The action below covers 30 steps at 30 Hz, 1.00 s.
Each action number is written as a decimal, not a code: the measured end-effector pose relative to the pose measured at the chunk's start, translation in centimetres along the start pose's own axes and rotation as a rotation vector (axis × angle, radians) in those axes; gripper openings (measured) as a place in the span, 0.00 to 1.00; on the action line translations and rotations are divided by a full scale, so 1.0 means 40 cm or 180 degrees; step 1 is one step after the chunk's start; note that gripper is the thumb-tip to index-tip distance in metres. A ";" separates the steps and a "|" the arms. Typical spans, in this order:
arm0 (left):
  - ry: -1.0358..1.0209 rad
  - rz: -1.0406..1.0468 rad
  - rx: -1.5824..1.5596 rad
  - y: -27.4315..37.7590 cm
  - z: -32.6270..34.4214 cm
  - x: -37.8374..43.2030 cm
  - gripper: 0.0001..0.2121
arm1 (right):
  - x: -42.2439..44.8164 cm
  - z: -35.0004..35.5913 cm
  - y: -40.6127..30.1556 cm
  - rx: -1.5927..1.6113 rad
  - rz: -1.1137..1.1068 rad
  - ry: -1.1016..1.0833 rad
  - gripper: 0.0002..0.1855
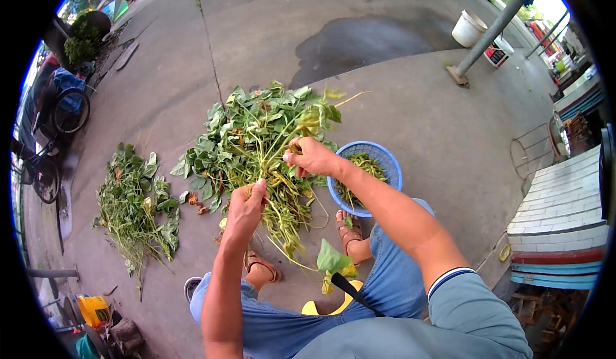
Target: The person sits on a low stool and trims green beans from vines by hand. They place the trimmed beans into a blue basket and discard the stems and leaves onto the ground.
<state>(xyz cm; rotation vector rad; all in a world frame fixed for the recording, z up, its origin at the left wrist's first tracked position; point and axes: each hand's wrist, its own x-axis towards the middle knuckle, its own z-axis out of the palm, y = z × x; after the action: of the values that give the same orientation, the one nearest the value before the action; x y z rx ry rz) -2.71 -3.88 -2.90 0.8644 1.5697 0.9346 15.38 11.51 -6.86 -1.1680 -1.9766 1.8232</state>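
My left hand (pixel 247 208) grips the stems of a leafy bean plant (pixel 263 159) in front of my knees. Higher and to the right, my right hand (pixel 313 157) is curled in among the same plant's branches, its fingers pinched on a part too hidden to make out. Below and behind the hands lies a large heap of uprooted bean plants (pixel 236 140), with green and yellowing leaves and pods. By my right foot stands a round blue plastic basket (pixel 393 159), which holds many green bean pods (pixel 368 164), partly covered by my right forearm.
A smaller heap of bean plants (pixel 137 205) lies to the left. A yellow seat (pixel 353 294) shows between my legs. White buckets (pixel 469 28) stand near a metal post (pixel 493 27) beyond a wet patch (pixel 365 41). At right is a white-tiled structure (pixel 558 200); a wheeled cart (pixel 70 111) is far left.
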 end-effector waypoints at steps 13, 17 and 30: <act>-0.0209 -0.0244 -0.0765 0.062 -0.022 -0.028 0.18 | -0.030 -0.035 -0.028 0.2918 -0.0298 0.0044 0.12; -0.0167 -0.0133 -0.0644 0.061 -0.025 -0.028 0.18 | -0.036 -0.038 -0.046 0.1774 -0.0583 0.0386 0.14; -0.0109 -0.0163 -0.0613 0.045 -0.018 -0.020 0.19 | -0.091 -0.076 -0.133 0.1480 -0.0911 0.2346 0.18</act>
<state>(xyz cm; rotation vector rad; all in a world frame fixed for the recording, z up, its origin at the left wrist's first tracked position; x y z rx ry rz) -3.15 -3.90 -0.84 0.6982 1.4396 1.0106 17.58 11.78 -0.07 -1.1070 -1.1571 1.3254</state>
